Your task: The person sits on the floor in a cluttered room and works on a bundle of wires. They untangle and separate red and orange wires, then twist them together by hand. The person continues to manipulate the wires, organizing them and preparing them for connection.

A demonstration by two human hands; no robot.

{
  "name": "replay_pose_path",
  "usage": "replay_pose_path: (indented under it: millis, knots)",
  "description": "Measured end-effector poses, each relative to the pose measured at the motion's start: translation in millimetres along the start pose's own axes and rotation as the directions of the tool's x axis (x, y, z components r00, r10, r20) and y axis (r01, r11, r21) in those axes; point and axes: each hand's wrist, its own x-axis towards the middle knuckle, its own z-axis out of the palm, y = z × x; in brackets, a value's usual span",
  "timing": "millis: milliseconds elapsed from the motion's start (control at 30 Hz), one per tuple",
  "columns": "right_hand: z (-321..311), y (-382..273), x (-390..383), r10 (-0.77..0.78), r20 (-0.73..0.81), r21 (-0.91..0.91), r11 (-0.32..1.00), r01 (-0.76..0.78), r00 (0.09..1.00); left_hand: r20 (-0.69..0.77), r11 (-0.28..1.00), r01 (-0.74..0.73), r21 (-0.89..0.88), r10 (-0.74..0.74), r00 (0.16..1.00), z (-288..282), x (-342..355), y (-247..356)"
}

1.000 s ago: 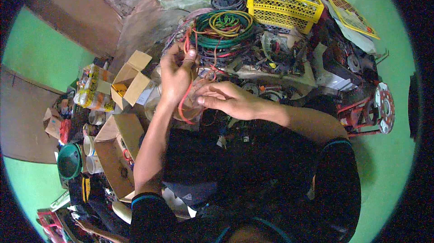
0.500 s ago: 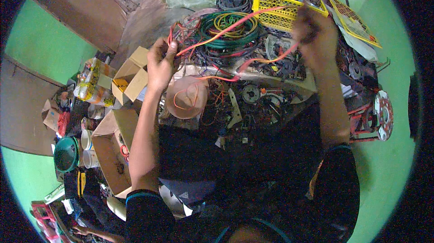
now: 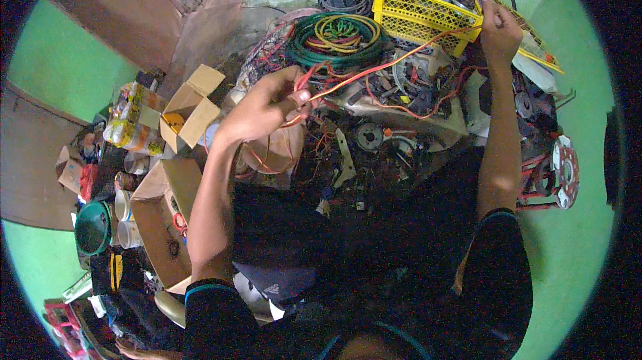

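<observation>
A thin red and yellow electrical wire point(image 3: 394, 60) runs taut between my two hands over the cluttered work surface. My left hand point(image 3: 267, 104) is closed on it, with thumb and fingers pinching several strands and a short loop standing up. Raised at the far right, my right hand point(image 3: 500, 31) grips the wire's other stretch beside the yellow crate point(image 3: 418, 22). A slack length hangs in a curve below the taut part. More orange wire lies over a round pale container point(image 3: 277, 149) under my left hand.
Coiled green and yellow hose or cable point(image 3: 338, 39) lies behind the wire. Tools and metal parts, including a round disc point(image 3: 369, 136), cover the surface. Open cardboard boxes point(image 3: 167, 223) and a green basin point(image 3: 92, 227) stand left. Another person's hand point(image 3: 134, 352) shows at lower left.
My left hand has moved right and slightly nearer. My right hand, blurred before, has shifted right to beside the crate. The wire between them has swung to a new line.
</observation>
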Motion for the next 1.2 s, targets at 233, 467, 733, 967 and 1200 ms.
replay_pose_path:
  millis: [233, 467, 733, 967, 1200]
  knots:
    - [-30, 52, 15, 0.231, -0.093, -0.214, 0.945, -0.246, 0.969, 0.012, 0.998, -0.036, 0.051, 0.035, 0.999, 0, -8, -35]
    - [2, -30, -51, -0.042, 0.475, -0.08, 0.993, 0.091, 0.879, -0.188, 0.953, 0.058, -0.298, -0.118, 0.975, 18, -1, -13]
    - [-16, -164, -122, -0.509, 0.693, 0.619, 0.783, -0.06, 0.51, -0.18, 0.94, 0.14, -0.311, -0.203, 0.963, 46, 4, 4]
    - [-36, -183, -123, -0.231, 0.962, 0.246, 0.504, -0.828, 0.145, -0.157, 0.979, 0.002, -0.203, -0.034, 0.987, 29, -4, -6]
    - [-102, -79, -26, 0.508, 0.547, 0.536, 0.399, -0.744, 0.666, -0.323, 0.997, -0.014, 0.078, 0.039, 0.946, -19, -29, -46]
